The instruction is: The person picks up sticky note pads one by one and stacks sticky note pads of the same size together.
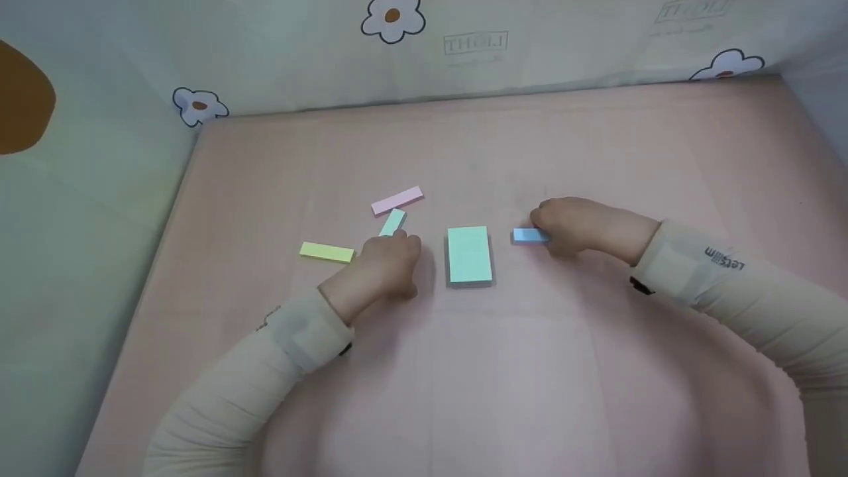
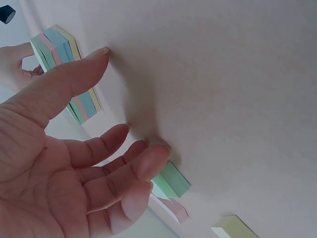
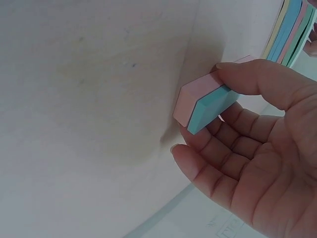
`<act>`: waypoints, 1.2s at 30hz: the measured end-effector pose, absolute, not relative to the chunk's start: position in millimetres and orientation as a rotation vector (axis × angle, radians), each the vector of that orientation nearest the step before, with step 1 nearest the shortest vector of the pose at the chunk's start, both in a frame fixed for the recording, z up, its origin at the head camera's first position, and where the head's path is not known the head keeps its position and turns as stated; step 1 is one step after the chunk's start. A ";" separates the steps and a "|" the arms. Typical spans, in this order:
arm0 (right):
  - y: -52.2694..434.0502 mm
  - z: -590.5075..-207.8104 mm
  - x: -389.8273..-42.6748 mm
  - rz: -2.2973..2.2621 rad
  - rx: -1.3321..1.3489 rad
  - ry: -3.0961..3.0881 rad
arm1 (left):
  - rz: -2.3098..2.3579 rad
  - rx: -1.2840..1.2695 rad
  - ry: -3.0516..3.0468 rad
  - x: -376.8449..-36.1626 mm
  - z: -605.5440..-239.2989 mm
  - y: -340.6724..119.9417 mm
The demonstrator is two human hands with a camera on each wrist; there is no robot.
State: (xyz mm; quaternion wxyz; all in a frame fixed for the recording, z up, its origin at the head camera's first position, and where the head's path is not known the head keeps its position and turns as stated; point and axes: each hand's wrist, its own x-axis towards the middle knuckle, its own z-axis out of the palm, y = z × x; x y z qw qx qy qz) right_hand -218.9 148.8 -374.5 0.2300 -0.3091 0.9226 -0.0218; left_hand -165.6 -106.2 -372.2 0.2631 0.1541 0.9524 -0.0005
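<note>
Pale pink matte tabletop [image 1: 570,152], walled on three sides by light cloth printed with white flowers and faint lettering. Landmark: thick rectangular pad [image 1: 470,255] of sticky notes at mid-table, mint on top, with coloured layers (mint, pink, blue, yellow) showing at its edge in the left wrist view [image 2: 62,59]. All pieces paper, flat-faced, sharp-cornered.

Left of the pad: left hand [image 1: 387,264], resting on the table just beside it, fingers loosely bent and spread, holding nothing, fingertips [image 2: 151,161] touching a narrow mint strip [image 1: 392,222]. Same strip seen end-on under the fingers in the left wrist view [image 2: 173,181]. Beyond that strip, farther from the pad, a narrow pink strip [image 1: 397,200], lying at a slant. Well left of the pad, a narrow yellow strip [image 1: 326,252], apart from the hand.

Right of the pad: right hand [image 1: 573,225], thumb and fingers pinching a small blue block [image 1: 528,235] near the pad's right edge, not touching it. Close up, block [image 3: 205,101] shown as a short stack, blue face with a pink layer behind, thumb on top, fingers curled beneath. Cream sleeves on both arms.
</note>
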 end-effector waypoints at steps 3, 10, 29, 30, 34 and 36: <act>148.4 -375.1 -219.4 -0.053 -0.862 2.540 | 0.004 0.409 2.577 -165.6 -371.5 -106.5; 147.2 -376.3 -219.9 -0.042 -0.875 2.549 | 0.012 0.401 2.574 -165.9 -371.4 -107.0; 178.3 -348.2 -231.3 -0.265 -0.802 2.542 | 0.191 0.346 2.614 -163.3 -371.6 -123.1; 181.9 -345.9 -231.4 -0.292 -0.797 2.559 | 0.234 0.318 2.629 -164.2 -370.7 -127.9; 197.7 -339.6 -231.8 -0.376 -0.765 2.645 | 0.349 0.176 2.692 -168.8 -365.4 -149.0; 206.0 -339.0 -231.8 -0.405 -0.740 2.672 | 0.363 0.118 2.711 -170.9 -363.1 -158.6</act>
